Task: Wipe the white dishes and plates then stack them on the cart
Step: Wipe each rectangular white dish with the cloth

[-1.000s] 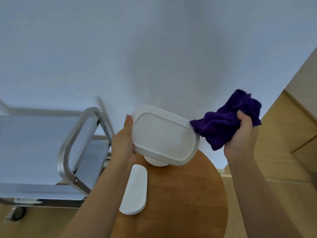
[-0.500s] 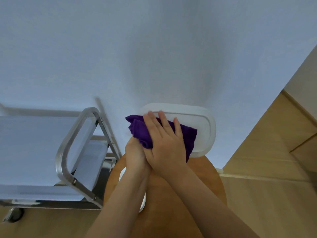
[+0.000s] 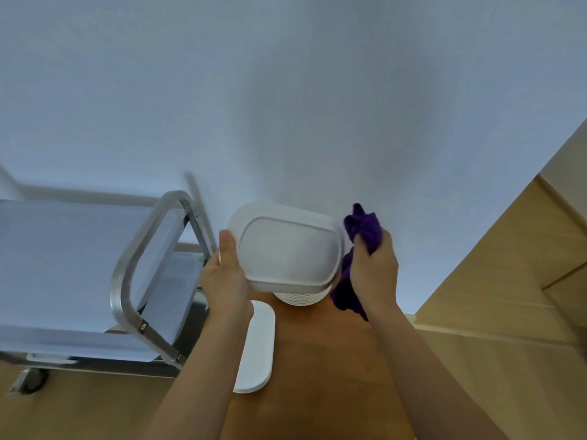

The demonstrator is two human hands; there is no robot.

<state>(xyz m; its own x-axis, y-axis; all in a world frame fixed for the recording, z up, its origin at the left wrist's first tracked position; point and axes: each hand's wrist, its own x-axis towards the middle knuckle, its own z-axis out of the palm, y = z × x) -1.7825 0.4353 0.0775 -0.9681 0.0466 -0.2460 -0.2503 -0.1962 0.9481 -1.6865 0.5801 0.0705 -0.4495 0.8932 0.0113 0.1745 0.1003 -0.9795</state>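
Note:
My left hand [image 3: 226, 282] holds a white rectangular dish [image 3: 287, 249] by its left edge, its underside turned toward me, above the round wooden table [image 3: 324, 376]. My right hand [image 3: 374, 268] grips a purple cloth [image 3: 362, 231] just to the right of the dish, apart from its face. A stack of round white plates [image 3: 300, 298] peeks out under the dish. A white oblong plate [image 3: 257, 347] lies flat on the table beside my left forearm. The steel cart [image 3: 149, 265] stands to the left.
The cart's shelf [image 3: 63, 265] is a flat grey surface behind its tubular handle; a caster [image 3: 31, 381] shows at the lower left. A white wall fills the upper view. Wooden floor and a wooden panel [image 3: 508, 265] lie to the right.
My right hand with the cloth has come off the dish's face and moved to its right side. The dish has turned so its underside faces me.

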